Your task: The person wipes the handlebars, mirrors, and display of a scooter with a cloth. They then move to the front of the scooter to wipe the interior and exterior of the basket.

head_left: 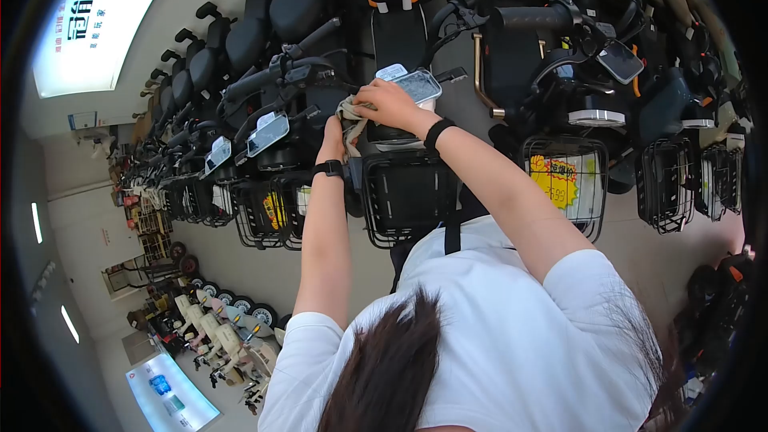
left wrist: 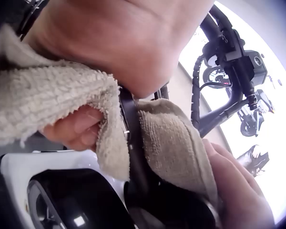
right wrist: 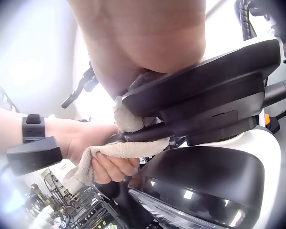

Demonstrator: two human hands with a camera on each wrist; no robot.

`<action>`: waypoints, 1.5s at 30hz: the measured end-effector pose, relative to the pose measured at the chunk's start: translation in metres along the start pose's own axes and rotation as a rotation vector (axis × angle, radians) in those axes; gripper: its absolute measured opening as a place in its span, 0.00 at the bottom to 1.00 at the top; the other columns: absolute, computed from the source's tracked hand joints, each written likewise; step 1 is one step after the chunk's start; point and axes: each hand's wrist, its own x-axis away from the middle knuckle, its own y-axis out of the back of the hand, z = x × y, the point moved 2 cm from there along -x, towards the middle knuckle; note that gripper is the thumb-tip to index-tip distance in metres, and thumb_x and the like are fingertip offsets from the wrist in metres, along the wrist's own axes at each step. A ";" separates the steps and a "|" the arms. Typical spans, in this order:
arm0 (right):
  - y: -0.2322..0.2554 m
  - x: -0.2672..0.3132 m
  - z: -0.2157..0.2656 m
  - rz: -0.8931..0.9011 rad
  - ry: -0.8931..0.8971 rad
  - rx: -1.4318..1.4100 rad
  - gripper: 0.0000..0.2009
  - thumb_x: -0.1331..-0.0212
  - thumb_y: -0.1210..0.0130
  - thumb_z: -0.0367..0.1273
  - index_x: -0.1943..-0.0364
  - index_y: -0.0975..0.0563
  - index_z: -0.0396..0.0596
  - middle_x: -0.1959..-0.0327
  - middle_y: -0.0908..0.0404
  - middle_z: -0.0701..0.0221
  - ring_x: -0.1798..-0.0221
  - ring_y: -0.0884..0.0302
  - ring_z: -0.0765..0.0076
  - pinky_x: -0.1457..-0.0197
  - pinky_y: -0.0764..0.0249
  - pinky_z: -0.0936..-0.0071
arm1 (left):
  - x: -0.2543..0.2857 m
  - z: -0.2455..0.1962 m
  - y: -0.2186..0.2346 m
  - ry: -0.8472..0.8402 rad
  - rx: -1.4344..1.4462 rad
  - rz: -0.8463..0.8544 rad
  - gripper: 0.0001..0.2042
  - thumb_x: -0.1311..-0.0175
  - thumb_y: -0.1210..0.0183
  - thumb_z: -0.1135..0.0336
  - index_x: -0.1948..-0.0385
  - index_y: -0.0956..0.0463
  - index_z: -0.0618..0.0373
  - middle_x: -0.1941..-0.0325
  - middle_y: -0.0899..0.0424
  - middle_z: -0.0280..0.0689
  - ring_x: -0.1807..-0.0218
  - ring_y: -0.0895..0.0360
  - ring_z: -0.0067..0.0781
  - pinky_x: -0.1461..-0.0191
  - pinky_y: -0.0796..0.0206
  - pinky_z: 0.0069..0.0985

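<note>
Head view: left hand (head_left: 333, 134) and right hand (head_left: 390, 104) raised together at the handlebar area of a white electric scooter with a black wire front basket (head_left: 406, 192), a beige terry cloth rag (head_left: 350, 122) bunched between them just beside the scooter's grey rectangular dashboard display (head_left: 417, 85); right-hand fingers curled over the rag's upper end, left-hand fingers closed on its lower end; rows of black-seated scooters stretching away on both sides, a yellow price tag (head_left: 558, 181) hanging in the neighbouring basket. Left wrist view: rag (left wrist: 43, 98) draped across a thin black bar (left wrist: 132, 143) — one fold pinched between left thumb and fingers (left wrist: 74, 128), the other fold pressed down by the right hand's fingers (left wrist: 238, 191); black headlight with white surround (left wrist: 66, 200) below, black handlebar with switch housing (left wrist: 236, 64) beyond. Right wrist view: rag (right wrist: 117, 150) threaded under the black underside of the display housing (right wrist: 205, 93) and over the bar, gripped at its lower end by the left hand (right wrist: 105, 164) with fingers wrapped tight; upper end tucked beneath the right palm, finger detail hidden there; glossy black headlight lens (right wrist: 205, 186) directly below.
</note>
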 end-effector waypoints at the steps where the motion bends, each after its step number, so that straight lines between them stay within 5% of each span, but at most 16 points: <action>1: 0.002 -0.001 0.000 -0.003 0.004 0.001 0.12 0.35 0.37 0.42 0.57 0.15 0.50 0.58 0.15 0.73 0.49 0.23 0.56 0.43 0.25 0.58 | 0.002 0.002 -0.001 -0.092 0.115 -0.073 0.21 0.24 0.58 0.47 0.55 0.23 0.54 0.78 0.20 0.38 0.85 0.29 0.32 0.84 0.41 0.27; 4: 0.005 -0.001 0.004 0.063 0.023 -0.006 0.18 0.35 0.40 0.46 0.45 0.17 0.57 0.48 0.16 0.58 0.43 0.20 0.45 0.42 0.23 0.49 | -0.011 0.018 0.009 -0.129 0.235 -0.113 0.17 0.23 0.62 0.59 0.48 0.25 0.54 0.65 0.16 0.42 0.78 0.24 0.35 0.79 0.33 0.29; 6: 0.005 0.000 0.008 0.024 0.016 0.018 0.11 0.36 0.36 0.41 0.57 0.15 0.51 0.57 0.15 0.74 0.50 0.23 0.57 0.44 0.25 0.59 | -0.015 0.030 0.018 -0.170 0.306 -0.146 0.18 0.22 0.64 0.64 0.44 0.25 0.56 0.52 0.15 0.43 0.61 0.16 0.39 0.66 0.23 0.35; 7: 0.004 0.001 0.008 0.026 0.019 0.017 0.11 0.36 0.36 0.41 0.57 0.15 0.51 0.57 0.15 0.74 0.50 0.23 0.57 0.44 0.25 0.59 | -0.014 0.033 0.017 -0.171 0.309 -0.148 0.18 0.22 0.64 0.64 0.44 0.25 0.56 0.52 0.15 0.43 0.61 0.16 0.39 0.66 0.23 0.35; 10: -0.005 0.008 0.001 -0.017 0.057 0.023 0.10 0.35 0.37 0.40 0.59 0.15 0.51 0.57 0.15 0.75 0.50 0.23 0.57 0.44 0.26 0.60 | 0.012 0.033 0.006 -0.321 0.652 -0.176 0.19 0.17 0.62 0.60 0.42 0.24 0.58 0.44 0.16 0.41 0.46 0.17 0.41 0.41 0.25 0.38; 15: -0.016 0.051 0.013 -0.224 0.306 0.166 0.07 0.38 0.37 0.33 0.57 0.16 0.54 0.54 0.15 0.76 0.46 0.22 0.62 0.40 0.29 0.62 | 0.081 0.044 -0.015 -0.560 0.512 -0.483 0.23 0.15 0.61 0.53 0.43 0.25 0.65 0.44 0.17 0.45 0.45 0.19 0.40 0.39 0.27 0.36; 17: -0.009 0.074 0.039 -0.095 0.330 0.140 0.09 0.42 0.40 0.27 0.57 0.18 0.51 0.53 0.16 0.76 0.42 0.22 0.64 0.36 0.29 0.62 | 0.097 0.066 -0.014 -0.695 0.100 -0.730 0.24 0.14 0.61 0.53 0.45 0.26 0.69 0.46 0.17 0.50 0.47 0.20 0.44 0.41 0.30 0.37; 20: -0.035 0.099 0.018 -0.003 0.261 0.169 0.13 0.39 0.44 0.30 0.51 0.18 0.51 0.47 0.17 0.73 0.39 0.22 0.59 0.34 0.28 0.58 | 0.100 0.112 -0.010 -0.673 -0.014 -0.711 0.24 0.15 0.60 0.54 0.47 0.28 0.72 0.48 0.18 0.57 0.50 0.22 0.52 0.41 0.33 0.39; 23: -0.042 0.108 -0.003 -0.142 0.238 0.202 0.18 0.38 0.45 0.29 0.43 0.20 0.53 0.42 0.17 0.71 0.37 0.23 0.57 0.33 0.27 0.59 | 0.103 0.138 -0.016 -0.647 -0.197 -0.744 0.23 0.15 0.60 0.55 0.50 0.29 0.73 0.51 0.20 0.62 0.51 0.24 0.60 0.42 0.34 0.42; 26: -0.036 0.102 -0.008 -0.090 0.210 0.152 0.23 0.36 0.46 0.28 0.36 0.23 0.54 0.37 0.19 0.68 0.34 0.24 0.55 0.30 0.29 0.58 | 0.105 0.130 -0.019 -0.652 -0.256 -0.696 0.20 0.15 0.59 0.57 0.50 0.30 0.72 0.53 0.21 0.63 0.51 0.24 0.65 0.43 0.34 0.43; 29: -0.033 0.092 -0.018 0.179 -0.030 0.152 0.29 0.37 0.41 0.29 0.29 0.28 0.57 0.29 0.26 0.70 0.25 0.32 0.60 0.21 0.39 0.57 | 0.113 0.103 -0.031 -0.692 -0.262 -0.634 0.18 0.16 0.57 0.59 0.46 0.30 0.70 0.51 0.21 0.61 0.49 0.24 0.64 0.41 0.34 0.43; 36: -0.008 0.115 -0.046 -0.009 -0.038 0.095 0.24 0.39 0.43 0.28 0.35 0.24 0.54 0.39 0.19 0.64 0.32 0.26 0.54 0.29 0.31 0.57 | 0.112 0.058 -0.076 -1.150 -0.776 -0.498 0.15 0.23 0.48 0.67 0.42 0.26 0.66 0.44 0.20 0.55 0.43 0.24 0.62 0.38 0.33 0.47; 39: 0.015 0.133 -0.067 -0.078 -0.128 0.034 0.24 0.41 0.45 0.23 0.38 0.24 0.50 0.40 0.20 0.59 0.34 0.25 0.48 0.31 0.28 0.56 | 0.100 0.052 -0.094 -1.000 -0.866 -0.386 0.14 0.25 0.45 0.68 0.43 0.26 0.62 0.46 0.19 0.50 0.43 0.23 0.57 0.41 0.30 0.46; 41: 0.023 0.143 -0.078 -0.017 -0.291 -0.026 0.22 0.42 0.48 0.21 0.41 0.23 0.46 0.41 0.20 0.56 0.37 0.24 0.43 0.33 0.26 0.55 | 0.100 0.052 -0.107 -0.969 -0.882 -0.388 0.12 0.26 0.44 0.68 0.46 0.25 0.61 0.47 0.17 0.48 0.44 0.22 0.56 0.42 0.30 0.47; 43: 0.026 0.155 -0.091 -0.012 -0.272 -0.004 0.20 0.42 0.49 0.21 0.45 0.22 0.45 0.44 0.18 0.54 0.39 0.22 0.42 0.36 0.24 0.54 | 0.101 0.057 -0.119 -1.187 -0.894 -0.300 0.14 0.32 0.41 0.72 0.47 0.22 0.62 0.46 0.17 0.50 0.44 0.21 0.58 0.38 0.29 0.47; 45: 0.016 0.178 -0.114 0.221 -0.362 0.066 0.17 0.42 0.47 0.23 0.48 0.19 0.46 0.48 0.15 0.54 0.41 0.20 0.42 0.39 0.23 0.53 | 0.108 0.063 -0.138 -1.313 -0.956 -0.090 0.14 0.39 0.37 0.71 0.50 0.20 0.58 0.48 0.16 0.48 0.44 0.20 0.57 0.36 0.30 0.47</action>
